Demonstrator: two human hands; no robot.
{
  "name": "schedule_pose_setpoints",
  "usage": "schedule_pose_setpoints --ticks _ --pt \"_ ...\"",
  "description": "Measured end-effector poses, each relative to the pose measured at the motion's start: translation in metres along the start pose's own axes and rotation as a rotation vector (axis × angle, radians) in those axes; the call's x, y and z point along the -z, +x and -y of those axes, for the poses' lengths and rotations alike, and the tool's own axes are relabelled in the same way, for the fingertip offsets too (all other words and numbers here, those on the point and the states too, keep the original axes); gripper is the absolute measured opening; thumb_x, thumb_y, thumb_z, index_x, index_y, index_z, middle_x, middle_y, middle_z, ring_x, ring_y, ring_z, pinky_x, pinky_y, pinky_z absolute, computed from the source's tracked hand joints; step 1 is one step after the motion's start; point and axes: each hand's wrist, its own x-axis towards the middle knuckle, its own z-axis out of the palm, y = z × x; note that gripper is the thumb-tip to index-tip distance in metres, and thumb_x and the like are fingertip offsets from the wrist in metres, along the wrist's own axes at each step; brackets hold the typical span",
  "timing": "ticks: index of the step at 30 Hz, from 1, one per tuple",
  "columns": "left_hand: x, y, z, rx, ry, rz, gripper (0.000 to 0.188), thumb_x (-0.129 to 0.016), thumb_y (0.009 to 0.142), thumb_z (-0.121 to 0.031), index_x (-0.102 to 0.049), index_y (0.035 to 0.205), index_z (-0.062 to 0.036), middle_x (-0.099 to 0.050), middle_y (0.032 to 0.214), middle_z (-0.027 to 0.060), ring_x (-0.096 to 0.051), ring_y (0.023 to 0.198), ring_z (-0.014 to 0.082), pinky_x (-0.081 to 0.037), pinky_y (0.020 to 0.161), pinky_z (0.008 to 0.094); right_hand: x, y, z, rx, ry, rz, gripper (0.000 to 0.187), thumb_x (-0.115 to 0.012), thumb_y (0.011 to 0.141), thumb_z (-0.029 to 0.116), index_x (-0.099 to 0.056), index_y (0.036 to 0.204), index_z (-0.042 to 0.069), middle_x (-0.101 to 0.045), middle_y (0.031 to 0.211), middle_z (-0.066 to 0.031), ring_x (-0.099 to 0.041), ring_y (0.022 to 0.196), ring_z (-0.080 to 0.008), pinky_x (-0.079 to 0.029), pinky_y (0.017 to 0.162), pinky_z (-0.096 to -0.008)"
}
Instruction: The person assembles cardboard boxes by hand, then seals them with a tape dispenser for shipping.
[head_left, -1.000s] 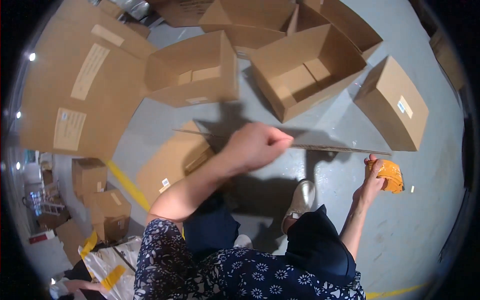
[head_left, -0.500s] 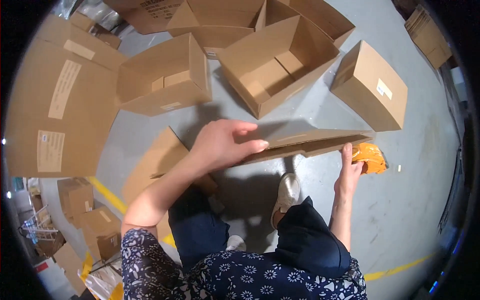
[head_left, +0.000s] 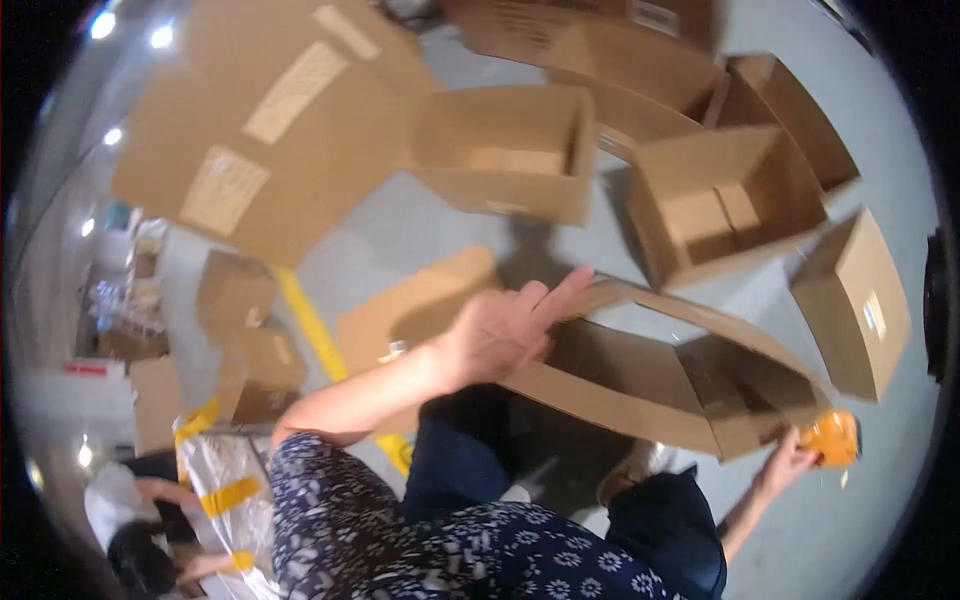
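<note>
A cardboard box (head_left: 620, 400) stands partly unfolded in front of my legs, its walls apart and its inside showing. My left hand (head_left: 505, 335) is at its left end, the index finger stretched along the far wall's edge and the other fingers bent at the near wall; motion blurs them. At the right end, my right hand (head_left: 785, 465) is closed on what looks like an orange tape dispenser (head_left: 832, 438), beside the box corner. A flat cardboard piece (head_left: 420, 300) lies on the floor beyond my left forearm.
Several open boxes stand beyond, among them one at the left (head_left: 500, 150) and one at the right (head_left: 725, 205). A closed-looking box (head_left: 855, 305) is at far right. A big carton (head_left: 330, 150) rises at left. Another person (head_left: 140, 525) is at the lower left.
The nearly flat box has opened out between my hands. My right hand and the orange dispenser have moved lower right in view. The whole view has swung left.
</note>
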Motion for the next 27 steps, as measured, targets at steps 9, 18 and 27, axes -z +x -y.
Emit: schedule_pose_setpoints --ticks 9,18,27 --pt "-0.005 0.011 0.002 0.206 -0.343 0.212 0.025 -0.046 0.087 -0.018 -0.054 0.092 0.0055 -0.063 0.084 0.0247 -0.062 0.080 0.0404 -0.050 0.068 0.0487 0.013 0.039 0.027 0.178 -0.165 0.211 0.067 -0.068 0.083 0.031 -0.037 0.132 -0.001 -0.039 0.135 -0.0185 -0.041 0.122 -0.0289 -0.034 0.103 -0.0424" --pt "-0.087 0.114 -0.043 0.532 -0.300 -0.149 0.051 -0.052 0.073 -0.011 -0.044 0.113 0.0198 -0.066 0.077 0.0217 -0.067 0.072 0.0312 -0.053 0.065 0.0395 -0.015 0.030 0.102 1.126 -0.935 0.185 0.055 -0.068 0.080 0.031 -0.050 0.107 -0.013 -0.057 0.097 -0.0310 -0.057 0.093 -0.0423 -0.043 0.085 -0.0482" --pt "-0.067 0.074 -0.065 0.164 -0.639 -0.073 0.109 -0.061 0.075 -0.056 -0.012 0.135 0.0201 -0.064 0.076 0.0268 -0.063 0.074 0.0441 -0.051 0.077 0.0427 -0.035 0.028 0.105 0.588 -0.461 0.708 0.060 -0.065 0.086 0.040 -0.049 0.115 -0.010 -0.056 0.108 -0.0338 -0.054 0.104 -0.0443 -0.044 0.088 -0.0498"
